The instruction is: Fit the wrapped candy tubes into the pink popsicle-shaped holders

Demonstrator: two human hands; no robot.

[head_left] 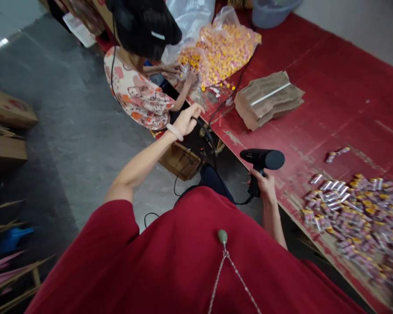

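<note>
My left hand (pixel 189 120), with a pale bracelet at the wrist, is closed around a black cable (pixel 207 133) near the table edge. In my right hand (pixel 265 185) is the handle of a black hair dryer (pixel 262 158), held over the table's front edge. The cable hangs down from my left hand in front of my body. Beyond the dryer, a stack of brown paper bags (pixel 270 98) with a white strip lies on the red table (pixel 340 87). Many small wrapped pieces (pixel 363 213) are spread at the right.
A person in a patterned shirt (pixel 140 96) sits at the left, hands at a clear bag of yellow and pink pieces (pixel 229 48). A cardboard box (pixel 180 161) stands on the floor below. A grey-blue basin (pixel 271 13) sits at the back.
</note>
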